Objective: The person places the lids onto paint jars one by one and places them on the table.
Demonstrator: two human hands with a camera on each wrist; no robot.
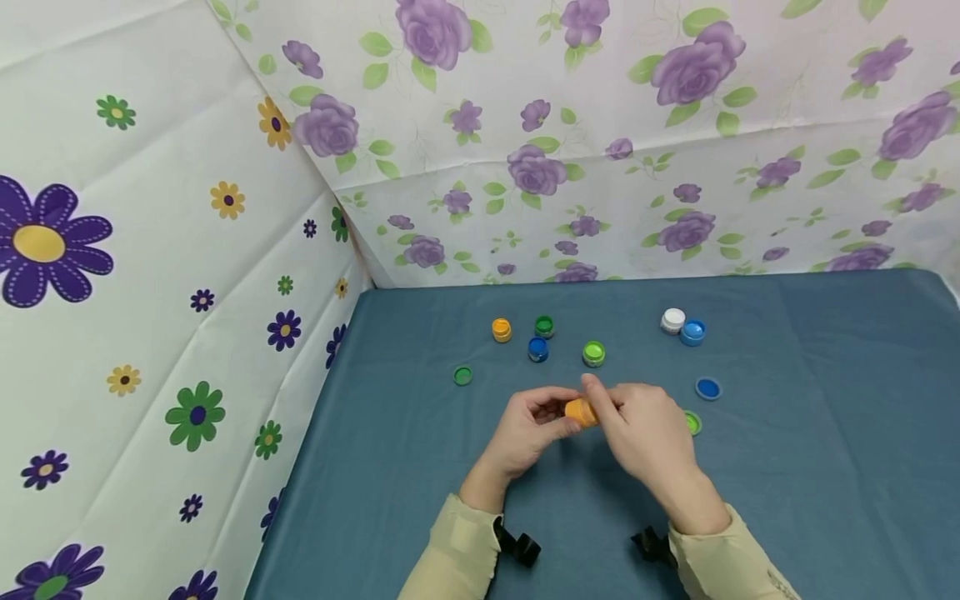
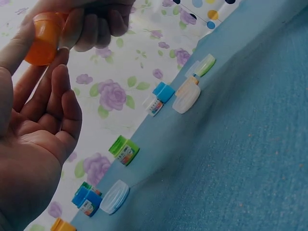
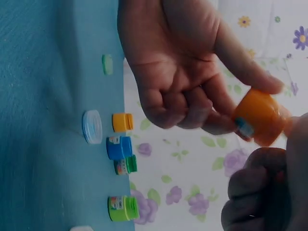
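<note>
Both hands meet over the table around a small orange paint jar (image 1: 581,412). My left hand (image 1: 528,429) pinches the jar's body between thumb and fingertips, its other fingers loosely bent in the right wrist view. My right hand (image 1: 648,433) grips the jar's other end, thumb on top and fingers curled under. In the left wrist view, the orange jar (image 2: 44,41) is held up and tilted, its far end covered by the right hand's fingers. Whether a lid sits on that end cannot be told.
Open-topped jars stand behind the hands: yellow-orange (image 1: 502,330), dark green (image 1: 544,326), blue (image 1: 537,349), light green (image 1: 593,353), white (image 1: 672,321) and light blue (image 1: 692,332). Loose lids lie around: green (image 1: 462,376), blue (image 1: 708,388) and light green (image 1: 692,422), partly behind the right hand.
</note>
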